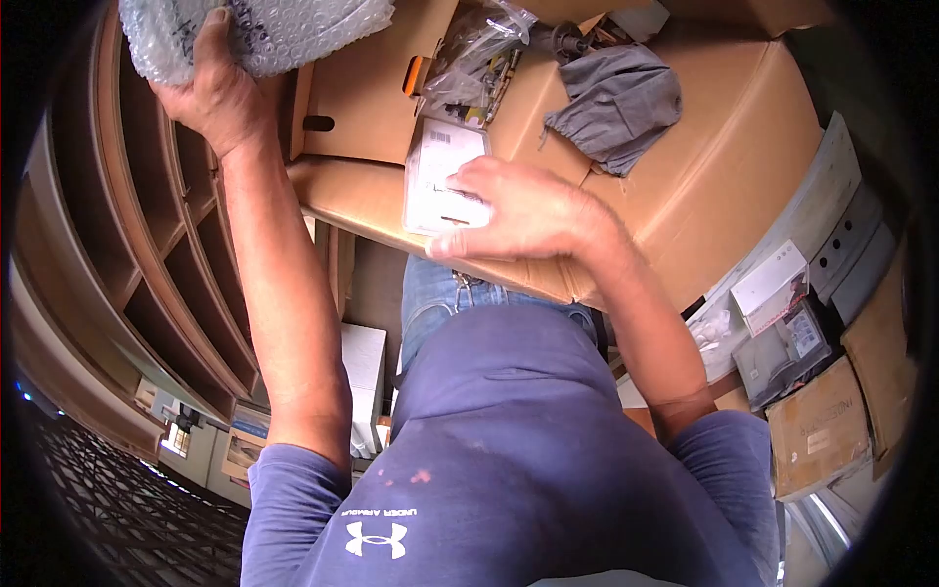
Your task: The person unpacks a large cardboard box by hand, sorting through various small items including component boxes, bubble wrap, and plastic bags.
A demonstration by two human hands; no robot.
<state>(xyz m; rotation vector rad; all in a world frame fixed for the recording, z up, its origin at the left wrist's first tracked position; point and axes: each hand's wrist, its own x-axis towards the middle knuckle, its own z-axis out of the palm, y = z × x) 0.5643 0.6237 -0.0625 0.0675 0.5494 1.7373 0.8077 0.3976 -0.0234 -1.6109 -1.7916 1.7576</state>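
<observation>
My left hand [217, 103] grips a package in clear bubble wrap [284, 34] at the upper left, thumb on top. What is inside the wrap cannot be made out. My right hand [523, 207] lies over a flat white box with a printed label [445, 147], its fingers bent on the face and the thumb at the near edge. The white box sits at the near edge of a large cardboard box [704, 186]. Just beyond it are clear plastic bags [479, 64] with small items inside. A grey cloth drawstring bag [621, 108] rests on the cardboard to the right.
Curved-looking wooden shelving [147, 215] rises on the left. On the right stand a small white box [771, 284], a dark plastic case [782, 352] and a brown carton [820, 426]. Below the left forearm is a white panel or box [364, 377].
</observation>
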